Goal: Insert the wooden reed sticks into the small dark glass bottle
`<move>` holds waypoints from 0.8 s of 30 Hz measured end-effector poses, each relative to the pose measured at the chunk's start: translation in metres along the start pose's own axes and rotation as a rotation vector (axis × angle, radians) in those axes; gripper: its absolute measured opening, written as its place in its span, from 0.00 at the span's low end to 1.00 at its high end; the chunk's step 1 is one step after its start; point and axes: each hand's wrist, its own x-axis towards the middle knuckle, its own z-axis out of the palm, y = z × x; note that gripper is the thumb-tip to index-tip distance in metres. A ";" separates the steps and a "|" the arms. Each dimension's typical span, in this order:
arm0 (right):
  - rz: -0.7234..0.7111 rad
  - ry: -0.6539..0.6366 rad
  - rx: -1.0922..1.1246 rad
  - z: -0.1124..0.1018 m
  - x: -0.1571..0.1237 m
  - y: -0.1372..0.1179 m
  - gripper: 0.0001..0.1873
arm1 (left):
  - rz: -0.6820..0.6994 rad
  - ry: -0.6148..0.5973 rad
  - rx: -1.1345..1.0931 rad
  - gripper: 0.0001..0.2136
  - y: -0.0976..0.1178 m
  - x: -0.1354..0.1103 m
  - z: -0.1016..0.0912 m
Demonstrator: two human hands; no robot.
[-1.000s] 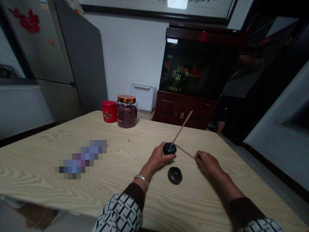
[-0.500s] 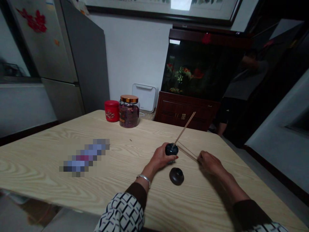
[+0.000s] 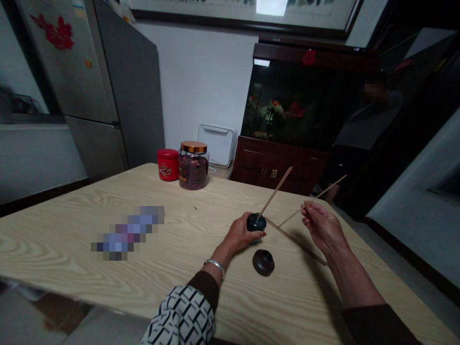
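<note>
My left hand [image 3: 242, 234] is wrapped round a small dark glossy bottle [image 3: 256, 221] on the table. Thin wooden reed sticks [image 3: 276, 191] stand slanted in its mouth, leaning up to the right. My right hand [image 3: 321, 225] pinches a single thin stick [image 3: 330, 186] between thumb and fingertips, above the table and right of the bottle; its lower end slopes down to the left. More sticks [image 3: 300, 243] lie on the tabletop between the bottle and my right forearm. Close to my left hand, a dark round lid [image 3: 263, 262] rests on the wood.
A red canister [image 3: 167, 165] and a copper-lidded jar [image 3: 193, 167] stand at the table's far edge. On the left of the table [image 3: 201, 282] lies a blurred bluish packet [image 3: 129, 234]. A person [image 3: 366, 124] stands beyond, by the fish tank [image 3: 291, 103].
My right hand has risen from the tabletop with one stick, now tilted up to the right. The other sticks are left lying on the table. My left hand stays on the bottle.
</note>
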 end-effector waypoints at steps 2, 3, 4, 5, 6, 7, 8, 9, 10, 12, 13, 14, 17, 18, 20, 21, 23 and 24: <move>-0.050 0.021 0.066 0.017 -0.002 -0.006 0.17 | -0.003 0.000 -0.003 0.28 0.000 0.000 0.000; -0.082 0.026 0.071 0.024 -0.003 -0.007 0.17 | -0.003 0.002 -0.006 0.28 0.000 0.000 0.000; -0.114 0.027 0.061 0.031 -0.003 -0.009 0.16 | -0.002 0.003 -0.006 0.28 -0.001 0.000 0.000; -0.144 0.025 0.044 0.038 -0.004 -0.009 0.16 | 0.000 0.005 -0.005 0.28 -0.002 0.000 0.000; -0.169 0.020 0.022 0.043 -0.004 -0.009 0.16 | 0.001 0.008 0.000 0.29 -0.003 0.000 0.000; -0.189 0.011 0.000 0.048 -0.004 -0.009 0.16 | 0.002 0.011 0.007 0.29 -0.004 0.000 0.000; -0.201 0.000 -0.019 0.052 -0.004 -0.007 0.15 | 0.002 0.012 0.014 0.29 -0.004 0.000 0.000; -0.210 -0.012 -0.034 0.056 -0.004 -0.005 0.15 | 0.003 0.011 0.019 0.29 -0.005 0.001 0.000; -0.218 -0.025 -0.050 0.059 -0.004 -0.002 0.14 | 0.006 0.012 0.023 0.29 -0.006 0.001 0.001; -0.234 -0.050 -0.079 0.063 -0.005 0.003 0.14 | 0.021 0.010 0.027 0.29 -0.006 0.001 0.001; -0.243 -0.062 -0.094 0.064 -0.005 0.006 0.14 | 0.026 0.011 0.029 0.29 -0.006 0.001 0.000; -0.251 -0.073 -0.108 0.065 -0.005 0.008 0.14 | 0.029 0.013 0.030 0.29 -0.006 0.001 0.000; -0.268 -0.110 -0.149 0.068 -0.005 0.013 0.15 | 0.022 0.011 0.023 0.29 -0.006 0.001 0.000; -0.266 -0.127 -0.163 0.069 -0.005 0.014 0.15 | 0.020 0.012 0.018 0.29 -0.006 0.001 0.000; -0.249 -0.162 -0.193 0.071 -0.007 0.019 0.16 | 0.020 0.014 0.011 0.28 -0.005 0.001 0.000; -0.236 -0.179 -0.218 0.072 -0.008 0.022 0.17 | 0.021 0.016 0.009 0.28 -0.005 0.001 0.000; -0.211 -0.215 -0.295 0.074 -0.011 0.029 0.17 | 0.026 0.016 0.007 0.28 -0.004 0.001 0.000; -0.208 -0.235 -0.342 0.075 -0.013 0.033 0.17 | 0.030 0.014 0.006 0.28 -0.004 0.001 0.000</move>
